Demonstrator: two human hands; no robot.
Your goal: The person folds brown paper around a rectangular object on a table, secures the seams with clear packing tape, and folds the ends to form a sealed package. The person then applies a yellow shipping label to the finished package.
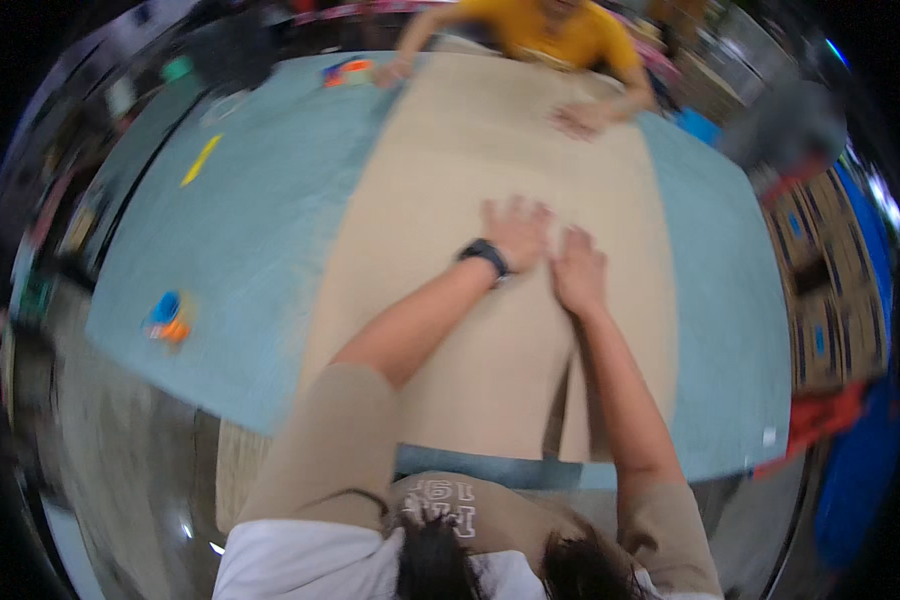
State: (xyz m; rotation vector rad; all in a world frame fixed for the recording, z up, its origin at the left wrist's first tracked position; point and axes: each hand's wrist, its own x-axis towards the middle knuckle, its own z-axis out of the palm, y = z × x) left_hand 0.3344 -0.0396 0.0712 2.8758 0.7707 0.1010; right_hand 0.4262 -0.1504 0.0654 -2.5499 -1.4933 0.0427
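A long tan sheet (450,330) lies across the blue-green table (240,230); whether it is paper or cloth I cannot tell. My left hand (517,235), with a dark watch (486,258) at its wrist, rests flat on the sheet with fingers spread. Just right of it, my right hand (580,272) also lies flat and open on the sheet. Both hands are slightly blurred. Beside my right forearm, a narrow slit parts the sheet up from its near edge. Neither hand grips anything.
Across the table a person in a yellow shirt (560,35) has one hand (582,120) over the sheet's far part. A blue and orange object (170,316), a yellow strip (201,160) and an orange object (350,72) lie on the left half. Cardboard boxes (825,285) are stacked at right.
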